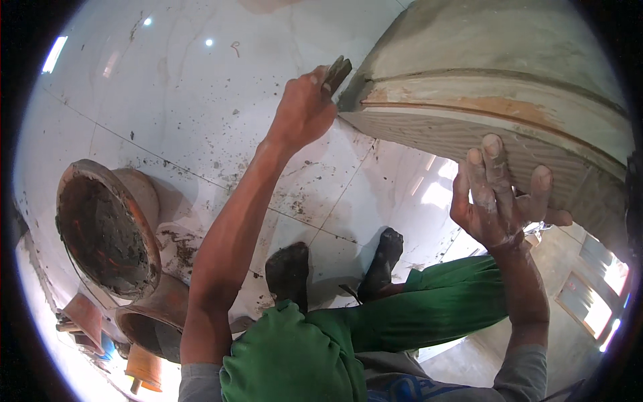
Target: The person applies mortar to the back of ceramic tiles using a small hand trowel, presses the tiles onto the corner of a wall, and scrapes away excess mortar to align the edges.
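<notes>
two bare hands are at work by one raised grey structure [509, 43] on the right. along its lower edge sits one ridged panel [415, 132], its grooved grey face turned toward the person, with a pale strip [469, 95] above it.

on the left i count two orange-brown buckets: the farther one [144, 191] has grey mortar [107, 231] inside, and the nearer one [171, 295] stands just beside it. one smaller orange container [144, 368] is at the near left. two feet in dark socks [288, 271] stand on the pale tiled floor [201, 87], which is flecked with grey crumbs.

the left hand [303, 110] is closed tightly around one dark grey piece [337, 75], just beside the far left corner of the ridged panel; it is perhaps a small scraper, though the fist hides most of it. the right hand [499, 201] is open, dusty fingers spread apart and up against the grooved face; how firmly they press i can't tell.

as for markings, a blue print runs across the near grey shirt [402, 383], below green trousers [435, 308], and one small reddish squiggle [235, 48] marks the far floor.
</notes>
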`<state>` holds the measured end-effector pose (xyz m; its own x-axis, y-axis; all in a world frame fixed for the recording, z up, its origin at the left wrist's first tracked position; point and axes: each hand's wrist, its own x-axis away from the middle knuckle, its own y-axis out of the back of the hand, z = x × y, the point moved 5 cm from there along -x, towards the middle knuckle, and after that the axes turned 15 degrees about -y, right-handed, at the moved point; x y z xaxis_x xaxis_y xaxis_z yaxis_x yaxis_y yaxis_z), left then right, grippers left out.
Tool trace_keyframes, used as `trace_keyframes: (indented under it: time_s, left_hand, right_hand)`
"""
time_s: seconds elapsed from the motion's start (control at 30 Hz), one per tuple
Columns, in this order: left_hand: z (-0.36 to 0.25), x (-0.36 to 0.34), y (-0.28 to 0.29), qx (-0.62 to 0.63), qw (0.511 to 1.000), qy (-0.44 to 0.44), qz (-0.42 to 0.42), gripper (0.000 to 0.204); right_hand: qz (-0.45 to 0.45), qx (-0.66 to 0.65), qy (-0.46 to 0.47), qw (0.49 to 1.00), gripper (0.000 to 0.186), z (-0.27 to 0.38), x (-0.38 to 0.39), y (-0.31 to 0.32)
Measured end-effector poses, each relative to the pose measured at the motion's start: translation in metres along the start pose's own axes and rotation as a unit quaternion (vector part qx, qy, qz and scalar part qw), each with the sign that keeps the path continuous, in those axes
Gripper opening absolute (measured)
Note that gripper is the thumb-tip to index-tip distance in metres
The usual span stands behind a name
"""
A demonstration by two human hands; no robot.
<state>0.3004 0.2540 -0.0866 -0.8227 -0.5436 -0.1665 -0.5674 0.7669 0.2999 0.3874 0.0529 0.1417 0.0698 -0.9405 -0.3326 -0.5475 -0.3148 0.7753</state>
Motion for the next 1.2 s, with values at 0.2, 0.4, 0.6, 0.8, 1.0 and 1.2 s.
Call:
trace_keyframes:
  time_s: [0.2, 0.4, 0.6, 0.8, 1.0, 1.2]
  left_hand:
    - [-0.008, -0.012, -0.032, 0.049, 0.995, -0.088, -0.004, 0.026]
    - [-0.078, 0.020, -0.013, 0.002, 0.999, -0.050, 0.021, 0.036]
    - [-0.114, 0.072, 0.063, 0.226, 0.973, 0.038, -0.038, 0.037]
    - [-0.070, 0.136, 0.105, 0.390, 0.847, 0.150, -0.329, 0.025]
    - [-0.060, 0.177, 0.046, 0.365, 0.907, 0.183, -0.100, 0.038]
    - [-0.085, 0.148, -0.031, 0.285, 0.948, 0.108, 0.096, 0.037]
  right_hand:
    - [-0.045, -0.015, -0.018, 0.999, 0.011, 0.003, -0.010, 0.004]
    - [-0.022, 0.014, 0.028, 0.999, 0.010, 0.003, -0.011, 0.005]
    - [-0.021, -0.019, -0.004, 1.000, 0.015, 0.001, -0.008, 0.008]
    - [0.021, 0.022, 0.011, 0.999, 0.033, 0.006, -0.010, 0.013]
    - [0.004, 0.026, -0.035, 0.999, 0.052, -0.001, 0.006, 0.007]
    - [0.041, 0.013, -0.049, 0.998, 0.039, 0.001, 0.003, 0.023]
